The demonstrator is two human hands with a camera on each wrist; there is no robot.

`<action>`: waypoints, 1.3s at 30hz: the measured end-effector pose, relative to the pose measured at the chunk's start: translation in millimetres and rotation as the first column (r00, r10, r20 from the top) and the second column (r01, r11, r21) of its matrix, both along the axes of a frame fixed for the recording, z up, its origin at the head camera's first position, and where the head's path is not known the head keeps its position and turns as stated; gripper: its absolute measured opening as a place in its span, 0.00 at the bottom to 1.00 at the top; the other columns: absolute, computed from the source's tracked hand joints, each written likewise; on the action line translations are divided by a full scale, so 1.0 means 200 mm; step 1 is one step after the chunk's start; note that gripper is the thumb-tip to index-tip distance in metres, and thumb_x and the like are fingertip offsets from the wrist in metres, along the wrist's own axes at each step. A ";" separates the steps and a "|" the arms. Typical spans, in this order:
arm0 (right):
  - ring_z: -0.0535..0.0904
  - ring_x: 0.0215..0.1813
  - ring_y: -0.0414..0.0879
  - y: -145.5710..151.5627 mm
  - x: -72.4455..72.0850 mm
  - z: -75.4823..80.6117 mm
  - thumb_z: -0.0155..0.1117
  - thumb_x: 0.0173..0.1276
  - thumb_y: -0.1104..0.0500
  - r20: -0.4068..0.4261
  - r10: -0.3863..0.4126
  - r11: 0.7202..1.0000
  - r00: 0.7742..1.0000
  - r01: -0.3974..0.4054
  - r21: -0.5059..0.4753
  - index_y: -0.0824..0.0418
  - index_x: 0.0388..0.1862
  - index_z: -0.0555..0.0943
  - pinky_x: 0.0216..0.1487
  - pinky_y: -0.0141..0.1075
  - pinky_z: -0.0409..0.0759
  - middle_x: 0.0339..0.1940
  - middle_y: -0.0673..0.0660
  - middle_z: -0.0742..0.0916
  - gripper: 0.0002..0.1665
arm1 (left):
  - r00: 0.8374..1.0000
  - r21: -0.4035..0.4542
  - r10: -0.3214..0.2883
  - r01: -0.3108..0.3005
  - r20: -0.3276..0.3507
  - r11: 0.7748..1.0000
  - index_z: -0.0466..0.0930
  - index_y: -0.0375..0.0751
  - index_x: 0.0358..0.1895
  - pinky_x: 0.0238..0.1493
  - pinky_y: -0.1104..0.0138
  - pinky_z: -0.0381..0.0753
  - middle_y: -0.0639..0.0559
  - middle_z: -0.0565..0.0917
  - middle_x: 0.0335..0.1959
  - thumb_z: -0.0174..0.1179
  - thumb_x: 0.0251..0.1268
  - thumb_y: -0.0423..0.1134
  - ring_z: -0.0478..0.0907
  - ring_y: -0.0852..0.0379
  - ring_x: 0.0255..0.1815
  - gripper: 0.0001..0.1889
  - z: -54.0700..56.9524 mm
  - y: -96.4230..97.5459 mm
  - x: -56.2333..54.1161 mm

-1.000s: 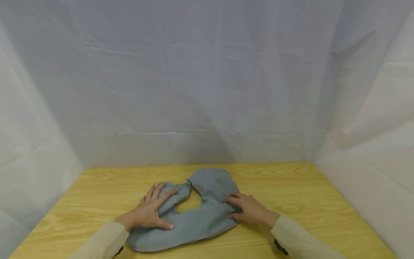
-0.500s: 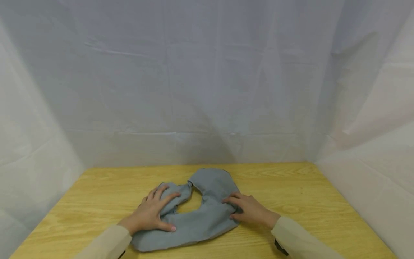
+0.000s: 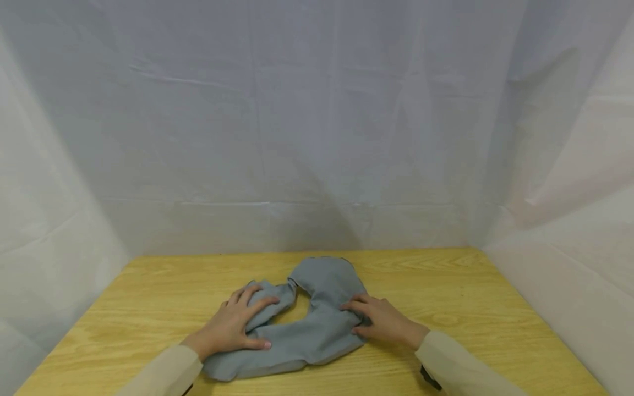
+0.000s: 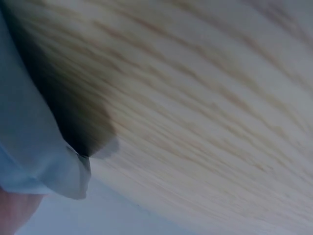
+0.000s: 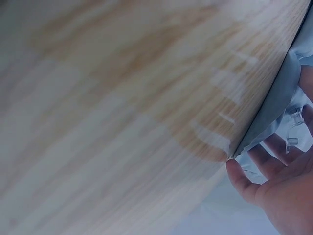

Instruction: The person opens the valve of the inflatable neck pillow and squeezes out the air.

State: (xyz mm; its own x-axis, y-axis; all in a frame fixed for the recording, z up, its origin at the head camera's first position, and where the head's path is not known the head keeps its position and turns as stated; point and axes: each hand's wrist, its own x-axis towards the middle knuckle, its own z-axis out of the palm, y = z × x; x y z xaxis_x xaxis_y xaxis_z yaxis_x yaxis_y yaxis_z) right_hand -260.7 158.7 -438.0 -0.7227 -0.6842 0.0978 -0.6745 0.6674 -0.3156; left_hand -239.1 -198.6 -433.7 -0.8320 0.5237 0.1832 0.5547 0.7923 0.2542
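Observation:
A grey, U-shaped inflatable neck pillow [image 3: 327, 324] lies on the table in the head view, looking slack and creased. Its two ends meet at the far side around a small gap. My left hand [image 3: 233, 325] rests spread on the pillow's left part, thumb on the near section and fingers over the folded left end. At the right edge, my right hand [image 3: 385, 323] holds the pillow with bent fingers and thumb. Clear plastic valves [image 5: 295, 117] show between the right fingers in the right wrist view. The left wrist view shows mostly tabletop, with a grey fold [image 4: 36, 147] at its left side.
The yellow wood-grain table [image 3: 470, 308] extends around the pillow on every side. White sheeting [image 3: 317, 137] hangs behind the table and along both sides. Light beige sleeves [image 3: 465, 363] cover both forearms.
My left hand has shifted slightly right, dragging the pillow's left end along. The pillow's near edge has developed a crease and its central gap is narrower. The right hand stays in place.

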 end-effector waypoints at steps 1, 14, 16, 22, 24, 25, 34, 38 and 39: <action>0.77 0.49 0.48 0.00 0.00 0.00 0.63 0.60 0.47 0.004 -0.002 1.000 1.000 0.002 0.000 0.46 0.60 0.72 0.44 0.51 0.73 0.54 0.52 0.76 0.28 | 1.000 0.000 -0.001 0.001 0.005 1.000 0.60 0.65 0.66 0.48 0.37 0.65 0.41 0.56 0.68 0.58 0.42 0.72 0.57 0.30 0.63 0.43 0.00 0.00 0.00; 0.76 0.52 0.53 0.00 0.00 0.00 0.62 0.60 0.47 0.027 -0.010 1.000 1.000 0.010 0.003 0.47 0.60 0.72 0.47 0.55 0.72 0.56 0.54 0.75 0.27 | 0.999 0.008 -0.032 0.032 -0.019 0.999 0.63 0.63 0.65 0.48 0.39 0.66 0.40 0.59 0.67 0.58 0.48 0.67 0.60 0.31 0.61 0.37 0.00 0.01 0.00; 0.77 0.51 0.53 0.00 0.00 0.00 0.63 0.60 0.47 0.025 -0.012 1.000 1.000 0.012 0.004 0.47 0.59 0.72 0.46 0.55 0.72 0.56 0.54 0.76 0.27 | 0.999 0.007 -0.035 0.035 -0.017 0.999 0.63 0.64 0.64 0.47 0.39 0.66 0.40 0.59 0.67 0.58 0.49 0.66 0.60 0.31 0.60 0.36 0.00 0.02 0.00; 0.77 0.51 0.52 0.00 0.00 0.00 0.63 0.60 0.47 0.022 -0.015 1.000 1.000 0.015 0.009 0.46 0.59 0.72 0.46 0.54 0.72 0.55 0.54 0.76 0.26 | 0.999 -0.001 -0.048 0.048 -0.013 0.999 0.63 0.64 0.64 0.45 0.42 0.68 0.41 0.60 0.66 0.58 0.51 0.65 0.62 0.32 0.60 0.35 0.00 0.02 0.00; 0.76 0.52 0.53 -0.01 0.00 0.00 0.63 0.60 0.47 0.024 -0.016 1.000 1.000 0.015 0.007 0.46 0.59 0.72 0.47 0.54 0.71 0.56 0.54 0.75 0.26 | 0.998 -0.008 -0.054 0.054 -0.019 0.998 0.63 0.63 0.64 0.44 0.42 0.69 0.42 0.60 0.66 0.58 0.52 0.64 0.63 0.33 0.59 0.34 0.00 0.02 -0.01; 0.76 0.52 0.53 -0.01 0.00 0.00 0.63 0.60 0.47 0.025 -0.016 1.000 1.000 0.016 0.006 0.46 0.59 0.72 0.47 0.54 0.71 0.56 0.54 0.75 0.26 | 0.998 -0.013 -0.057 0.056 -0.024 0.998 0.63 0.63 0.64 0.44 0.43 0.69 0.42 0.61 0.65 0.58 0.52 0.63 0.63 0.33 0.59 0.33 0.00 0.02 -0.01; 0.77 0.51 0.52 -0.01 0.00 -0.01 0.62 0.60 0.46 0.011 -0.016 1.000 1.000 0.016 0.006 0.45 0.58 0.73 0.46 0.53 0.72 0.55 0.53 0.76 0.26 | 0.993 -0.025 -0.060 0.057 -0.101 0.998 0.65 0.63 0.63 0.42 0.44 0.72 0.41 0.64 0.63 0.61 0.53 0.57 0.67 0.34 0.56 0.31 -0.02 0.03 -0.01; 0.77 0.50 0.51 -0.01 -0.01 -0.01 0.62 0.60 0.45 0.009 -0.019 1.000 1.000 0.019 0.012 0.45 0.57 0.73 0.45 0.52 0.72 0.54 0.52 0.76 0.25 | 0.990 -0.011 -0.058 0.057 -0.131 0.998 0.66 0.62 0.62 0.43 0.42 0.72 0.41 0.64 0.64 0.62 0.53 0.56 0.67 0.34 0.58 0.30 -0.03 0.03 0.00; 0.77 0.50 0.51 -0.01 -0.01 -0.01 0.62 0.60 0.45 0.009 -0.019 1.000 1.000 0.019 0.014 0.45 0.57 0.73 0.45 0.51 0.72 0.54 0.52 0.76 0.25 | 0.989 -0.008 -0.058 0.057 -0.139 0.998 0.66 0.61 0.62 0.44 0.42 0.72 0.41 0.64 0.64 0.63 0.53 0.56 0.66 0.34 0.58 0.30 -0.04 0.03 0.00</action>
State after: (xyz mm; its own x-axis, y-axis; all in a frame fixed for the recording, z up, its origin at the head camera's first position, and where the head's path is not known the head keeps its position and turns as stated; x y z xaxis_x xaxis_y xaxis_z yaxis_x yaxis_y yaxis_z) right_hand -262.6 157.6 -441.0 -0.7365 -0.6715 0.0817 -0.6587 0.6845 -0.3122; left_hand -239.6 -192.5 -441.2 -0.7670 0.5710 0.2928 0.6292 0.7587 0.1687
